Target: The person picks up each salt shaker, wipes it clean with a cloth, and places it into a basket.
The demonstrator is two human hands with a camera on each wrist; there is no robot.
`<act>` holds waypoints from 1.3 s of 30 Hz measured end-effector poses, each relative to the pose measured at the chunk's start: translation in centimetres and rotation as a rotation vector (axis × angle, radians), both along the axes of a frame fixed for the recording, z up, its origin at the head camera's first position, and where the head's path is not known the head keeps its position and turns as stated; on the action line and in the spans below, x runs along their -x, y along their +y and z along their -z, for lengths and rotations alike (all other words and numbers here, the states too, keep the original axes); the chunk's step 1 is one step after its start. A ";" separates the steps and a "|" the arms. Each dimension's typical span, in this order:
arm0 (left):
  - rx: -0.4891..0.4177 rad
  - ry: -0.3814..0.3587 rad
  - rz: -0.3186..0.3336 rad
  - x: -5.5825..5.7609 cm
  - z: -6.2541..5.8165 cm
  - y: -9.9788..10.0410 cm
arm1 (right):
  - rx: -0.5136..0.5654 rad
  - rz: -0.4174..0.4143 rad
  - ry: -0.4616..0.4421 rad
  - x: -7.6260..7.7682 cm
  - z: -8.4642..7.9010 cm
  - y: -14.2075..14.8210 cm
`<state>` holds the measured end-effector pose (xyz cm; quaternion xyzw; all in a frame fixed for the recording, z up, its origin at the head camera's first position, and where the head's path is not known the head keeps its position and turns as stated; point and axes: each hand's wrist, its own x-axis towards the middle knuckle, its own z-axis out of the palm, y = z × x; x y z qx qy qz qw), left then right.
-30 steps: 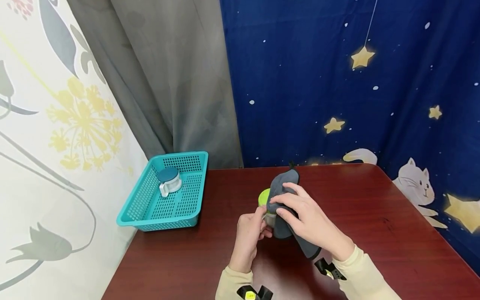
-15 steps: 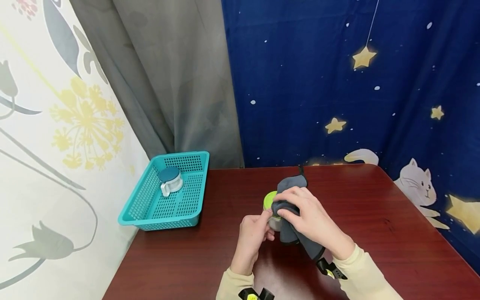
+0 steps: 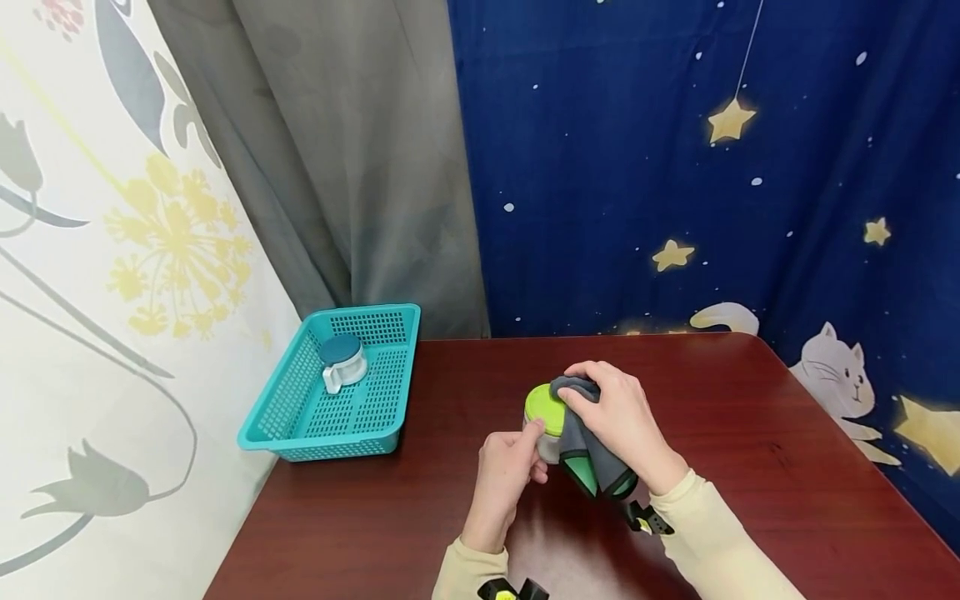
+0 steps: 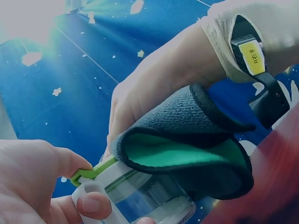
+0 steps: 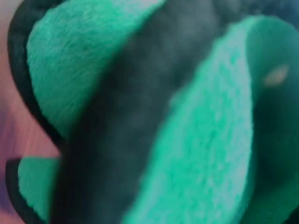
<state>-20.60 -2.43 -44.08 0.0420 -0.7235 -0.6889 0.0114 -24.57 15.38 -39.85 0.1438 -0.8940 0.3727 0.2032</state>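
My left hand [image 3: 506, 471] grips the white handle of a small clear jar [image 3: 549, 451] with a lime green lid. In the left wrist view, the thumb lies by the lid's edge and the fingers bend round the handle of the tilted jar [image 4: 149, 196]. A cleaning cloth [image 3: 588, 457], grey outside and green inside with black edging, is bunched in my right hand [image 3: 622, 421]. It presses against the jar's right side and hangs down in folds. Green folds of the cloth [image 5: 201, 154] fill the right wrist view, hiding the right fingers there.
At the left of the dark red table [image 3: 360, 525] stands a turquoise plastic basket [image 3: 408, 375]. Inside it is a similar jar [image 3: 345, 367] with a blue lid and white handle. Grey and starry blue curtains hang behind the table, and a patterned wall is at left.
My right hand has drawn the cloth right and off the jar's lid, uncovering more of the green top. The cloth's green underside now shows. My left hand keeps holding the handle.
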 end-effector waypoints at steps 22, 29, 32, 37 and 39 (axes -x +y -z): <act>-0.022 0.008 0.020 0.5 0.3 0.1 | -0.058 -0.135 0.156 -1.3 0.2 -1.4; -0.019 0.011 0.040 0.5 0.3 0.3 | -0.083 -0.179 0.138 -2.1 -0.4 -2.0; -0.019 0.019 0.044 0.4 0.2 0.3 | -0.110 -0.176 0.171 -2.2 -0.4 -2.1; -0.031 0.048 0.064 0.1 0.0 0.4 | -0.160 -0.127 0.249 -1.4 -0.2 -1.8; -0.041 0.045 0.075 -0.1 0.0 0.5 | -0.168 -0.081 0.265 -0.6 -0.1 -1.6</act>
